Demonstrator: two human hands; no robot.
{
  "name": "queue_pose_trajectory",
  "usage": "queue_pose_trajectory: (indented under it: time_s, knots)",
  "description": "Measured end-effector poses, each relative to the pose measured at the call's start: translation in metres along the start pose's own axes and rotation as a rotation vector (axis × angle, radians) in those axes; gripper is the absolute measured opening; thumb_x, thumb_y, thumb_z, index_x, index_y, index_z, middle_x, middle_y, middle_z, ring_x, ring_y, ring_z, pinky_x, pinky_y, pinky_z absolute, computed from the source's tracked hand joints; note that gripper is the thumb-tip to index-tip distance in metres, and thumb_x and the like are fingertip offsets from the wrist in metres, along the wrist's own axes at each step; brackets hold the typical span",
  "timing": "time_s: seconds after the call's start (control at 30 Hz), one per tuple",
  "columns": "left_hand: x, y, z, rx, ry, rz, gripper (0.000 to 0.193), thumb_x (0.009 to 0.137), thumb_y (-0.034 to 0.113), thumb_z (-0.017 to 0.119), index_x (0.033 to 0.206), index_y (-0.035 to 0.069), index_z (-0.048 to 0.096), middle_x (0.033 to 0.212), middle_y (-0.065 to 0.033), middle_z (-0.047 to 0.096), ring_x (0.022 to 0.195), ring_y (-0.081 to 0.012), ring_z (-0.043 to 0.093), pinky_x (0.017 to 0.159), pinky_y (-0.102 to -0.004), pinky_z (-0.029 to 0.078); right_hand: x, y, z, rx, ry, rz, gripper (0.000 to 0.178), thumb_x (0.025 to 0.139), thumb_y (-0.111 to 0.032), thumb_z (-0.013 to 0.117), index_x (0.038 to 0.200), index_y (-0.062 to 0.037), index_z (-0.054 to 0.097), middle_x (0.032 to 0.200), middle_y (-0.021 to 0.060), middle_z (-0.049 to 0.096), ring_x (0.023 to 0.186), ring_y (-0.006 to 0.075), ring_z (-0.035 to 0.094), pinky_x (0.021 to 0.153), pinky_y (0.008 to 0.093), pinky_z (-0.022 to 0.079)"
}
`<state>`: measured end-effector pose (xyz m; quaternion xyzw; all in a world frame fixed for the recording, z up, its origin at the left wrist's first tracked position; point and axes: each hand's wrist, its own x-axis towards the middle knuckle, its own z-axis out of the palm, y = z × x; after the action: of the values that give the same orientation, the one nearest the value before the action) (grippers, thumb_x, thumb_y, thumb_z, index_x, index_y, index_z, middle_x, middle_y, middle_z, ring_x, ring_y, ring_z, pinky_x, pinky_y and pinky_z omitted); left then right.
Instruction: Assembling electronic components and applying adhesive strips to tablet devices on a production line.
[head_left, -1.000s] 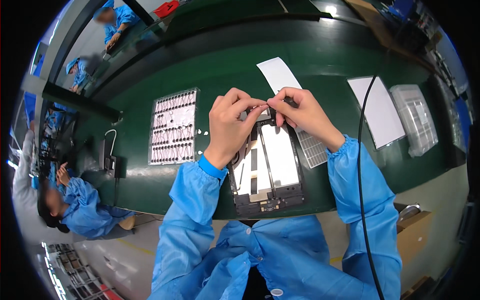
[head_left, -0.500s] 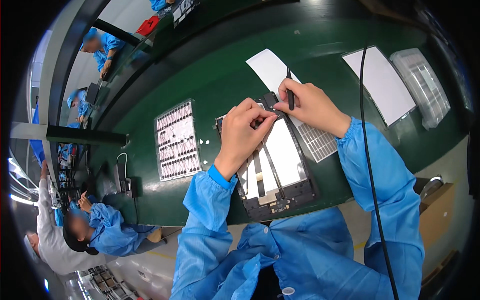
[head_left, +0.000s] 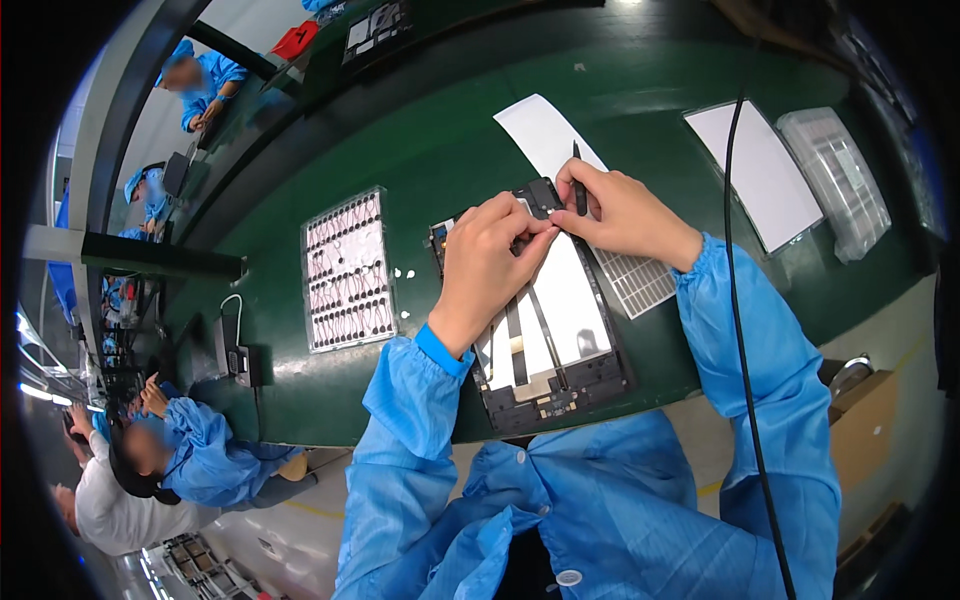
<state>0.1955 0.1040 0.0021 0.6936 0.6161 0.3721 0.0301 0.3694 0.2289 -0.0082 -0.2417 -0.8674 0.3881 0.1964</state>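
An opened tablet-like device (head_left: 568, 300) lies at the table's near edge, its inside up, with white panels, dark flat cables and a black frame. Over its far end, my left hand (head_left: 492, 250) has thumb and forefinger pinched together; what lies between them is too small to make out. My right hand (head_left: 630, 212) meets it there, thumb and finger tips close to the left fingertips. A slim black tool (head_left: 580, 185), pointed at its upper end, is gripped in the right fingers and sticks up away from the device.
Left of the device stands a clear tray (head_left: 348, 270) of small round black parts with wires. A gridded sheet (head_left: 638, 285) and white paper (head_left: 540, 125) lie beyond my right hand. Farther right are a white sheet (head_left: 755, 170) and clear plastic trays (head_left: 835, 185). A black cable (head_left: 735, 300) hangs before my right arm.
My right fingertips have closed in slightly toward the left ones, and the black tool stays in the right hand. The whole view has shifted a little; the device stays in place.
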Motion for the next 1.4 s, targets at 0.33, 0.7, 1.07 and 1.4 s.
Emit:
queue_pose_trajectory:
  time_s: [0.33, 0.7, 1.07, 1.4]
  knots:
    - [-0.003, -0.005, -0.006, -0.012, -0.002, 0.036, 0.011, 0.084, 0.011, 0.078, 0.092, 0.005, 0.074, 0.083, -0.0045, 0.061, 0.065, -0.0182, 0.058, 0.058, -0.0303, 0.046, 0.007, -0.007, -0.007, 0.056, -0.066, 0.065, 0.027, 0.091, -0.023, 0.074, 0.098, -0.0074, 0.053, 0.075, 0.0057, 0.059, 0.067, 0.0166, 0.054, 0.061, 0.0324, 0.043]
    - [-0.005, -0.004, -0.009, -0.132, -0.089, -0.118, 0.009, 0.086, 0.013, 0.077, 0.089, 0.005, 0.074, 0.078, -0.0036, 0.061, 0.062, -0.0163, 0.055, 0.058, -0.0309, 0.045, 0.057, 0.010, -0.026, 0.019, -0.426, -0.017, 0.036, 0.084, -0.028, 0.083, 0.094, -0.0076, 0.056, 0.079, 0.0037, 0.059, 0.074, 0.0144, 0.054, 0.064, 0.0315, 0.043]
    - [-0.004, -0.006, -0.013, -0.105, -0.074, -0.128, 0.012, 0.086, 0.013, 0.077, 0.089, 0.003, 0.070, 0.080, -0.0046, 0.058, 0.063, -0.0165, 0.055, 0.059, -0.0300, 0.046, 0.080, -0.012, -0.026, -0.246, -0.520, 0.060, 0.046, 0.074, -0.033, 0.090, 0.095, -0.0055, 0.060, 0.082, 0.0066, 0.067, 0.072, 0.0215, 0.064, 0.061, 0.0359, 0.047]
    - [0.000, -0.008, 0.005, -0.102, -0.112, -0.168, 0.013, 0.083, 0.012, 0.075, 0.086, 0.003, 0.066, 0.083, -0.0077, 0.058, 0.072, -0.0239, 0.060, 0.065, -0.0363, 0.047, 0.057, 0.003, -0.027, -0.200, -0.428, 0.009, 0.041, 0.076, -0.031, 0.088, 0.094, -0.0072, 0.060, 0.083, 0.0090, 0.067, 0.077, 0.0260, 0.065, 0.067, 0.0374, 0.049]
